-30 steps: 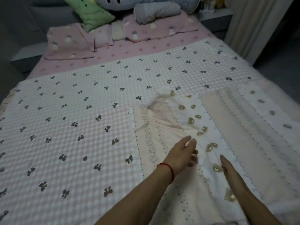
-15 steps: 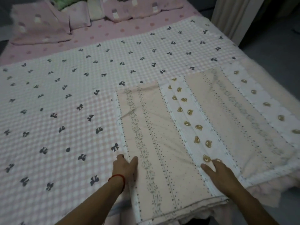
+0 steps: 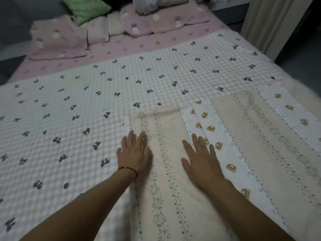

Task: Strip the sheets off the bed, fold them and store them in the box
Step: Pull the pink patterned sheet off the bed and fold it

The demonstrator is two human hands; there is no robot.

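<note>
A folded striped sheet (image 3: pixel 251 136), peach and white with bear heads and leaf bands, lies flat on the right half of the bed. Under it spreads a white checked cover with dark bows (image 3: pixel 69 119). My left hand (image 3: pixel 134 152), with a red thread at the wrist, rests flat on the sheet's left edge, fingers apart. My right hand (image 3: pixel 201 159) lies flat on the peach band beside it, fingers spread. Neither hand grips anything. No box is in view.
A pink dotted bottom sheet (image 3: pixel 139 46) shows at the head of the bed, with pink pillows (image 3: pixel 59 40), a green cushion (image 3: pixel 90 7) and a grey striped bundle (image 3: pixel 161 4). A pale curtain (image 3: pixel 271 23) hangs at the right, dark floor beyond.
Both hands slid forward, away from the near edge, flat over the folded sheet. The view tilted up, showing the pillows again.
</note>
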